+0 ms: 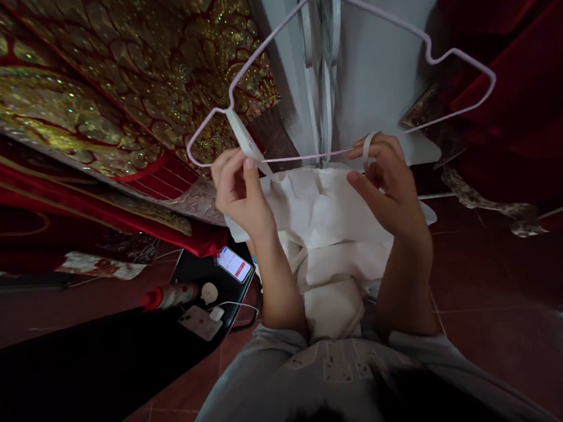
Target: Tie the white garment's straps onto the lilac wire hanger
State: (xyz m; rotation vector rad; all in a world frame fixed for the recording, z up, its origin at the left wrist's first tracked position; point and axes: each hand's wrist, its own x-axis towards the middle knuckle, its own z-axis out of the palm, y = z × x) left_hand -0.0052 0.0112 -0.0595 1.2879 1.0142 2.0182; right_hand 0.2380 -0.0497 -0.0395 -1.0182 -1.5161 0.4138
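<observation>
A pale pink hanger (363, 5) hangs in front of me. Over its left notch runs a white strap (239, 131) of a white ruffled garment (332, 216), which hangs below the bar. My left hand (245, 191) pinches that strap between thumb and fingers, close to the bar. On the other side, the garment's second strap (368, 149) loops over the bent fingers of my right hand (389, 186). That hand's thumb stands a little apart, and its fingertips are at the bottom bar. The garment's lower part falls in folds between my forearms.
Gold-sequined red garments (146, 71) crowd the left, and dark red cloth (524, 78) hangs at the right. Metal rails (319, 86) stand behind the hanger. A black surface (126, 361) at lower left bears a lit phone (235, 264), a second phone (200, 323) and a red-capped bottle (172, 295).
</observation>
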